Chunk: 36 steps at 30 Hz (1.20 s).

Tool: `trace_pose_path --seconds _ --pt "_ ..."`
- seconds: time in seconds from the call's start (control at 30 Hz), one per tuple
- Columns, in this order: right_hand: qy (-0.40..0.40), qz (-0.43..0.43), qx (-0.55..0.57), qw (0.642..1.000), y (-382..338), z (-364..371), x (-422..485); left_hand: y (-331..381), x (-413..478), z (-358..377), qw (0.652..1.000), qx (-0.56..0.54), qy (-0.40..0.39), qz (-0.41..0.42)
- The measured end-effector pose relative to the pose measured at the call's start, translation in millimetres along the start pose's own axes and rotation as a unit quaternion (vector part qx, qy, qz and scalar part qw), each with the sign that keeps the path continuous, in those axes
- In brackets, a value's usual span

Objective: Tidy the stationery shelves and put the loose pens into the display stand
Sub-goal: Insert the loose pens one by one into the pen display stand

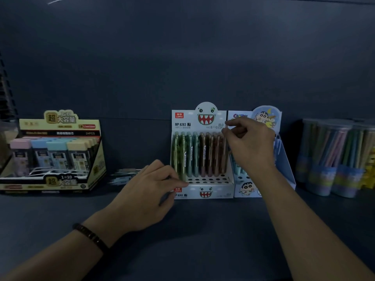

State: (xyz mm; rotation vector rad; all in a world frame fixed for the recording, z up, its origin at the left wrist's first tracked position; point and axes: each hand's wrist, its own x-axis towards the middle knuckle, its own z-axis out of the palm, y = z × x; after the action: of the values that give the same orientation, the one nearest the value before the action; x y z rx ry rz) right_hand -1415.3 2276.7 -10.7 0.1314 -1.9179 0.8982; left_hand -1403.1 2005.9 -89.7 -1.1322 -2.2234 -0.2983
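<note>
Right hand: fingers pinched together at the top of a brownish pen standing in the rightmost column of the monster-face display stand. Left hand: fingers together against the stand's lower left front corner; whether they hold anything cannot be told. Loose pens, blurred, lie on the dark shelf left of the stand. Cartoon pen box adjoins on the right; lead-refill box far left.
</note>
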Motion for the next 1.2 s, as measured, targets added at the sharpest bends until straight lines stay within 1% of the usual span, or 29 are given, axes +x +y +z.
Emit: trace_pose_path --seconds 0.27,0.77,0.93,1.2 --pt "-0.013 0.001 -0.006 1.000 -1.2 -2.2 0.3 -0.1 0.2 -1.1 1.000 -0.006 -0.010 -0.003" --pt "0.001 -0.013 -0.042 0.999 -2.9 -7.8 0.4 0.7 1.2 -1.0 1.000 -0.013 -0.014 -0.006" --pt "-0.044 0.005 -0.061 0.997 -1.6 -4.7 -0.8 0.7 0.4 -1.4 1.000 -0.015 -0.014 -0.006" --pt "-0.076 0.031 -0.101 0.991 3.6 -2.5 0.8 0.0 -0.3 -0.3 1.000 -0.019 -0.009 0.000"
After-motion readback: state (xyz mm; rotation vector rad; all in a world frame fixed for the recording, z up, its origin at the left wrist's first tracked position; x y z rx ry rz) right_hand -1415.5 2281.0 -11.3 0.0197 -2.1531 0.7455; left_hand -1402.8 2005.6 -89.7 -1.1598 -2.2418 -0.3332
